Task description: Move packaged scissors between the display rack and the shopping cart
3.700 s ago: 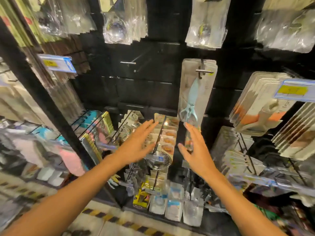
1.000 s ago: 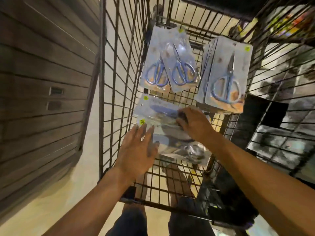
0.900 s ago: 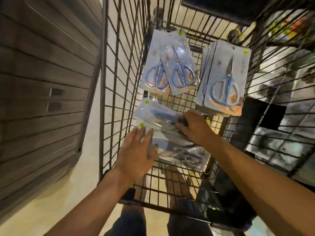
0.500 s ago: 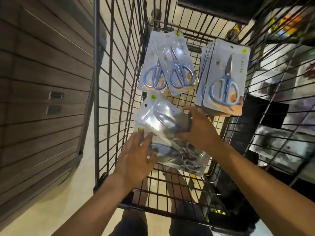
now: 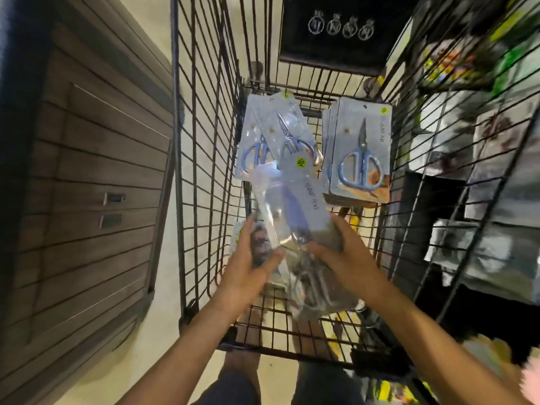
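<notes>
I look down into a black wire shopping cart. Both hands hold a bunch of clear-fronted scissors packs tilted up above the cart floor. My left hand grips the bunch's left side, my right hand its right side. More packs of the same bunch hang below the hands. Two packs of blue-handled scissors lie at the cart's far left. A neat stack of blue-handled scissors packs lies at the far right.
A brown slatted wall panel runs along the cart's left side. Blurred shelves with goods stand to the right. A dark mat with white emblems lies beyond the cart's far end. My legs show below the cart handle.
Earlier my open hands reached toward the display rack. In the last second my hands gathered the packs lying on the cart floor and lifted the bunch, tilting its top away from me.
</notes>
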